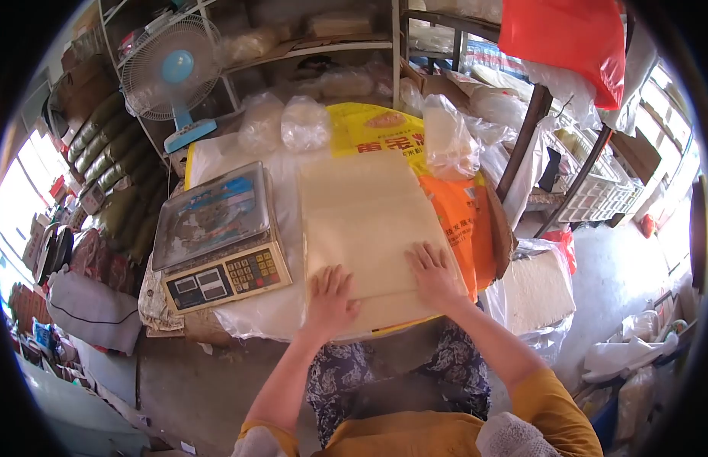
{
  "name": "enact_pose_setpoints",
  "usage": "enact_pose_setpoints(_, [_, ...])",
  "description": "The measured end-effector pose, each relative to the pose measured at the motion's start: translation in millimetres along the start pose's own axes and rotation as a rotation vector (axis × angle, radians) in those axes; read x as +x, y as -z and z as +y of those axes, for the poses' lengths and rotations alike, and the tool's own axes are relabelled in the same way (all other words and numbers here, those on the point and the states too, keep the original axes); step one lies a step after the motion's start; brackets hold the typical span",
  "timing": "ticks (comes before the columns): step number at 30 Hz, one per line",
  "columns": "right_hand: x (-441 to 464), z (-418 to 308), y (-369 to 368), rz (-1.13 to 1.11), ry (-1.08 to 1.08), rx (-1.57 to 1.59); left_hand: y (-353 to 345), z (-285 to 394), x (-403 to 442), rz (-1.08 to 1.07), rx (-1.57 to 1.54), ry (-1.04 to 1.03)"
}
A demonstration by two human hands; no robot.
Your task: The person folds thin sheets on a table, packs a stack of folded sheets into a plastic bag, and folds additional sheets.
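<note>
A pile of thin, cream-coloured rectangular sheets lies flat on the table in front of me; what they are made of I cannot tell. My left hand rests on the near left edge of the pile, fingers stretched forward. On the near right side, my right hand lies palm down on the sheets with its fingers spread. Neither hand grips anything. Close to the pile's left side stands a digital scale with a metal tray and a keypad.
Behind the pile are clear plastic bags and a yellow printed sack. An orange bag lies along the right. A fan stands back left, shelves behind. A red bag hangs upper right above a white crate.
</note>
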State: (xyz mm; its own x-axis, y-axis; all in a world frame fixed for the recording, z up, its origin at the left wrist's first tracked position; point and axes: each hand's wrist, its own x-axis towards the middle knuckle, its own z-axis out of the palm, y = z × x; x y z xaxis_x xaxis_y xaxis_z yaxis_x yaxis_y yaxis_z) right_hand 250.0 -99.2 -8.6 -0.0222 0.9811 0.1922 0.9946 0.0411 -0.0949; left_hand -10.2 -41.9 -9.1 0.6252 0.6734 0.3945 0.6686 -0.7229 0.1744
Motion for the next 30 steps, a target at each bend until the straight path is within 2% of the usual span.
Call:
enact_pose_setpoints(4, [4.3, -2.4, 7.2, -0.028, -0.022, 0.089, 19.9, -26.8, -5.5, -0.146, 0.028, 0.078])
enact_pose_setpoints(6, [8.2, -26.6, 21.1, 0.049, 0.138, 0.347, 48.5, -21.9, -2.3, -0.240, 0.061, 0.180])
enact_pose_setpoints(7, [9.8, -43.2, 32.8, 0.086, 0.217, 0.474, 62.3, -9.4, 1.1, -0.179, -0.004, 0.115])
enact_pose_setpoints(9, [16.1, -75.1, 53.9, 0.057, 0.297, 0.296, 81.0, 17.2, 4.5, -0.070, -0.137, -0.010])
enact_pose_setpoints(10, [17.3, -81.7, 64.6, 0.039, 0.336, 0.207, 77.9, 16.2, 4.9, 0.129, -0.197, 0.040])
enact_pose_setpoints(12, [19.6, -76.9, 83.7, 0.190, 0.365, 0.368, 61.7, 11.6, 2.5, 0.523, -0.315, 0.147])
enact_pose_setpoints(13, [21.3, -75.0, 92.1, 0.271, 0.384, 0.444, 55.1, 4.6, 0.9, 0.589, -0.516, 0.285])
enact_pose_setpoints(15, [9.6, -63.3, 109.1, 0.433, 0.564, 0.454, 41.1, -16.6, -7.5, 0.720, -0.917, 0.584])
enact_pose_setpoints(16, [2.6, -54.3, 111.6, 0.510, 0.657, 0.463, 29.7, -25.4, -16.5, 0.671, -0.813, 0.525])
enact_pose_setpoints(18, [-22.3, -37.4, 91.2, 0.351, 0.553, 0.527, 9.3, -35.4, -36.5, 0.569, -0.611, 0.409])
enact_pose_setpoints(20, [-40.8, -12.6, 54.6, 0.206, 0.466, 0.653, 11.6, -32.1, -48.3, 0.320, -0.596, 0.217])
enact_pose_setpoints(22, [-49.9, 5.8, 38.8, -0.040, 0.068, 1.119, 25.4, -39.2, -59.5, 0.073, -0.359, -0.233])
enact_pose_setpoints(23, [-51.6, 9.8, 33.0, -0.164, -0.147, 1.334, 27.3, -30.0, -57.3, 0.103, -0.482, -0.126])
enact_pose_setpoints(26, [-24.3, 14.9, 33.4, -0.150, -0.422, 1.183, 39.0, 0.5, -29.3, 0.103, -0.972, 0.701])
enact_pose_setpoints(27, [-15.5, 15.3, 32.6, -0.141, -0.443, 0.910, 34.2, 2.4, -21.3, 0.181, -0.726, 0.593])
enact_pose_setpoints(29, [-6.4, 10.1, 30.9, -0.136, -0.418, 0.726, 21.3, 3.3, -7.8, 0.333, -0.236, 0.373])
enact_pose_setpoints(30, [-1.8, 5.9, 32.4, -0.134, -0.406, 0.637, 19.7, 7.0, -4.7, 0.209, -0.166, 0.271])
